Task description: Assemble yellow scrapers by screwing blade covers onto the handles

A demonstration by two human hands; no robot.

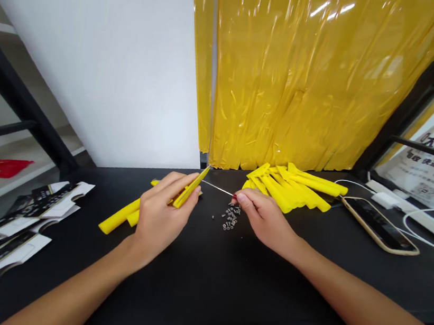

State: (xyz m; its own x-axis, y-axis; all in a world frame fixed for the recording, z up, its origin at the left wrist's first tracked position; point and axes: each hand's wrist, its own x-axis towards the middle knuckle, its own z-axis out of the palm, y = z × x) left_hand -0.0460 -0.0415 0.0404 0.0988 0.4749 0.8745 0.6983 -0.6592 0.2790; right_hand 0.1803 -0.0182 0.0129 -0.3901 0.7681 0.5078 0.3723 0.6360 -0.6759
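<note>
My left hand point(163, 210) is closed around a narrow, pointed yellow plastic part point(191, 187), held up at a slant. Between the thumb and fingers of my right hand point(269, 220) is the red end of a thin metal rod point(217, 187). The rod's other end reaches toward the yellow part; whether they touch I cannot tell. Below my right fingertips lies a small heap of metal nuts and screws point(230, 221). More yellow tube-like parts point(119, 215) lie on the table behind and beside my left hand.
A pile of yellow parts point(289, 188) lies at the back of the black table point(199, 299). A phone point(380, 225) and white cables are at right. Cut cardboard pieces point(29, 218) lie left. A yellow plastic curtain point(292, 76) and white panel point(127, 55) stand behind.
</note>
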